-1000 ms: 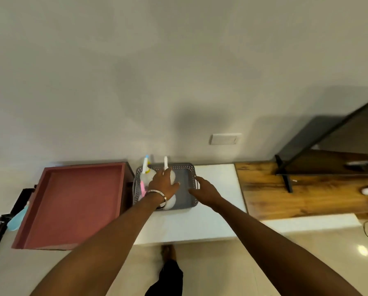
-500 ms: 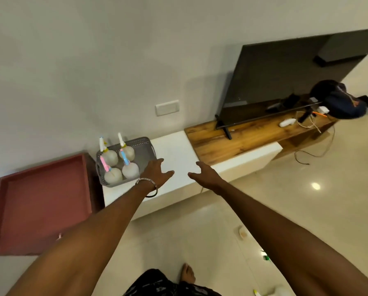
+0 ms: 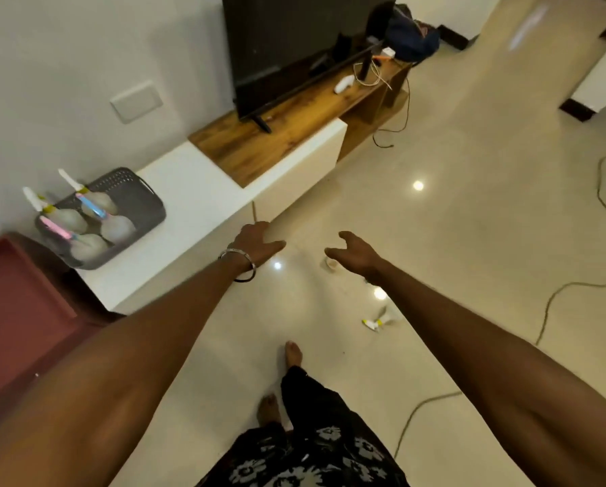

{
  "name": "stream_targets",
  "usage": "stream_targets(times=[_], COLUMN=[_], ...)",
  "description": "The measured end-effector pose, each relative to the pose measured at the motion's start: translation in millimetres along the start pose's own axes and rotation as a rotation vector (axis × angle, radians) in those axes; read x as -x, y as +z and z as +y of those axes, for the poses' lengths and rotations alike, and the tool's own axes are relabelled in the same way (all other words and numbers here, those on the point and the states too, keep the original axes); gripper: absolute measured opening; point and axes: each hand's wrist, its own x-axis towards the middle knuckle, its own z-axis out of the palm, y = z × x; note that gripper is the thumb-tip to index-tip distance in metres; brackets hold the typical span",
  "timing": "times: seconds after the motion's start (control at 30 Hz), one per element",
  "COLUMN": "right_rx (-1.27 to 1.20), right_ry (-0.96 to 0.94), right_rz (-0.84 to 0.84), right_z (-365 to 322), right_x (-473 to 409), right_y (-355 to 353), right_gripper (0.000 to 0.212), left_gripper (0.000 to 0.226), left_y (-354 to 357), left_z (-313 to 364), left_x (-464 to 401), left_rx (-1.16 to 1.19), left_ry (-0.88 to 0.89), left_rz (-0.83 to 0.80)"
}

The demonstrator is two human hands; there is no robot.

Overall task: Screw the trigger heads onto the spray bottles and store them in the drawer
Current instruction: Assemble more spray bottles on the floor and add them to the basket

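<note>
Reaching out over the floor, the left hand [image 3: 259, 240] and the right hand [image 3: 356, 253] are both hanging in the air with fingers loosely spread and nothing in them, well apart from the white worktop [image 3: 203, 202] at the left. Four spray bottles [image 3: 94, 223] are standing upright in the grey basket [image 3: 143, 202] on that worktop, packed close together, which looks like a way of keeping them from tipping; each is wearing a trigger head, two white ones at the far side and one blue and one pink nearer. Just left of the worktop the red drawer [image 3: 16, 311] is lying open and showing nothing inside, so by my judgement the storing is not yet done. One more trigger head [image 3: 377, 321], white with a yellow collar, is lying on its side on the floor near the right forearm, and a small round thing is sitting on the floor just beside the right hand; what it is I cannot tell. The hands are probably heading for those loose parts, since both arms are stretching toward that patch of floor.
</note>
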Motion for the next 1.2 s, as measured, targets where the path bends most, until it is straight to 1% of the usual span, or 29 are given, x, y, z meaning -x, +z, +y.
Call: stream_targets(times=[0.13,0.3,0.43,0.53,0.63,0.8,0.97,1.07,1.2], right_rx=[-0.061,-0.115,-0.152,-0.171,-0.182,-0.218,-0.244,-0.262,-0.304], right_ry=[0.075,0.148,0.182,0.215,0.245,0.285,0.3,0.342,0.416], right_rz=[0.051,0.108,0.144,0.127,0.125,0.089,0.064,0.074,0.107], right_z=[62,122,166,200,229,251,247,249,272], right_x=[42,69,78,79,74,49,1,-35,-91], right_y=[-12,-44,-75,-95,-111,-122,-130,-134,-128], right_gripper=[0.075,0.073,0.067,0.071,0.072,0.071,0.072,0.07,0.067], left_gripper=[0.075,0.074,0.074,0.078,0.073,0.07,0.071,0.068,0.069], left_y=[44,93,133,164,192,208,206,215,249], left_z=[29,74,108,126,138,150,159,163,163], left_x=[24,32,30,30,24,1,-53,-98,-164], left_rx=[-0.022,-0.061,-0.112,-0.135,-0.157,-0.185,-0.095,-0.109,-0.182], left_ry=[0.035,0.059,0.069,0.067,0.07,0.067,0.003,-0.004,0.003], left_rz=[-0.043,-0.098,-0.135,-0.167,-0.194,-0.206,-0.2,-0.245,-0.339])
